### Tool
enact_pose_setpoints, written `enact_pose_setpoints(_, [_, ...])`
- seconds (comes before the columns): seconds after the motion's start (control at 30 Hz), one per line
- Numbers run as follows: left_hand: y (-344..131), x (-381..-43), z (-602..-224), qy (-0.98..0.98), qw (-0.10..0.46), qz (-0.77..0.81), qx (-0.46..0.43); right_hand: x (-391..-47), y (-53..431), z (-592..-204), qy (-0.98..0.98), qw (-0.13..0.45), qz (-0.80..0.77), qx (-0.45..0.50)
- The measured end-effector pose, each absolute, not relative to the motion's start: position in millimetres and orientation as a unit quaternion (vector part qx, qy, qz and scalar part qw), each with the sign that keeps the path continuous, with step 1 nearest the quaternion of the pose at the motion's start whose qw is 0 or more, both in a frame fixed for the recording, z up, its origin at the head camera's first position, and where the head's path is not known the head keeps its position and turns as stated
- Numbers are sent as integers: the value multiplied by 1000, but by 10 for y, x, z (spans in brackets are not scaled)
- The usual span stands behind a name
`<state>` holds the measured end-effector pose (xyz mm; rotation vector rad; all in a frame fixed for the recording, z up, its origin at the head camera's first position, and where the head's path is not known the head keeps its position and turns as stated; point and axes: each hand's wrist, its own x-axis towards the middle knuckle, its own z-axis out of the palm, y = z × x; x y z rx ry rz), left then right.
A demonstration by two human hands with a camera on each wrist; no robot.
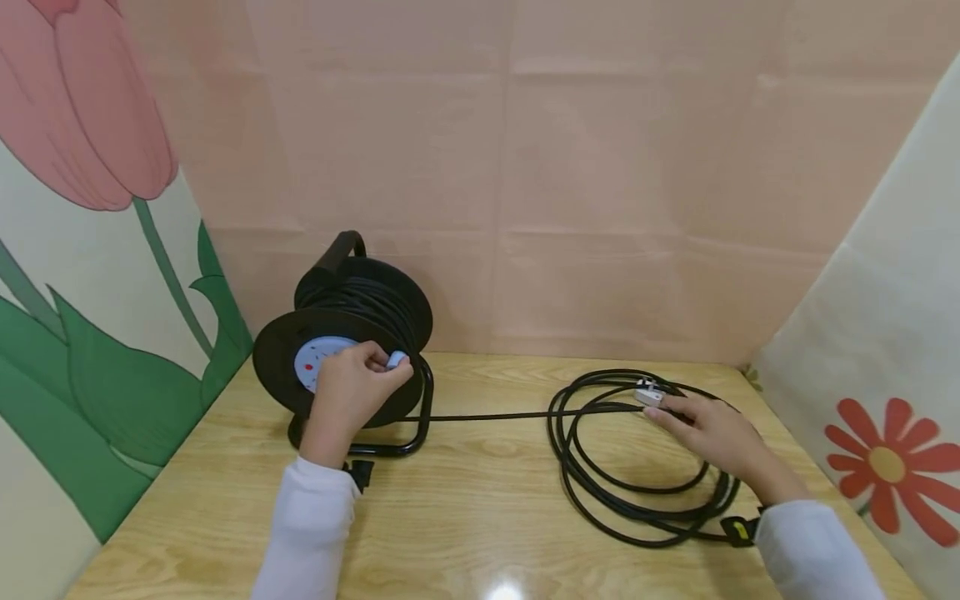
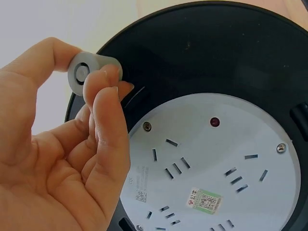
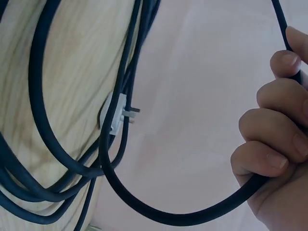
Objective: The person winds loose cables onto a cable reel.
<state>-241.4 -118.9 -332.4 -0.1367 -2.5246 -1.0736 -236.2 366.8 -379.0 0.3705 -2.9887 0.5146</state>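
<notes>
Hands well apart. Left hand [image 1: 347,392] pinches the knob [image 2: 82,73] of the reel [image 1: 337,322], table [image 1: 480,500] left, presumably for leverage; right hand [image 1: 712,433] grips the cable [image 1: 487,416], likely keeping it taut. Plug [image 1: 648,396] among loose coils, right.

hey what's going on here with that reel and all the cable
A person's left hand pinches the small knob on the front of a black cable reel, while the right hand grips the cable. Some cable is wound on the reel, and a length runs out across the table to loose loops on the right, with a plug showing among them.
</notes>
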Motion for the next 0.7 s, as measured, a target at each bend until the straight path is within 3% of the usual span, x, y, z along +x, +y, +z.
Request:
enact_pose_setpoints(0.3, [-1186, -2452, -3356, -911, 149, -381, -51, -2376, 3733, -3803, -976, 45, 193, 92])
enact_pose_setpoints(0.7, [-1216, -2451, -3588, -914, 102, -388, -63, -2454, 3528, -3810, -972, 41, 194, 127])
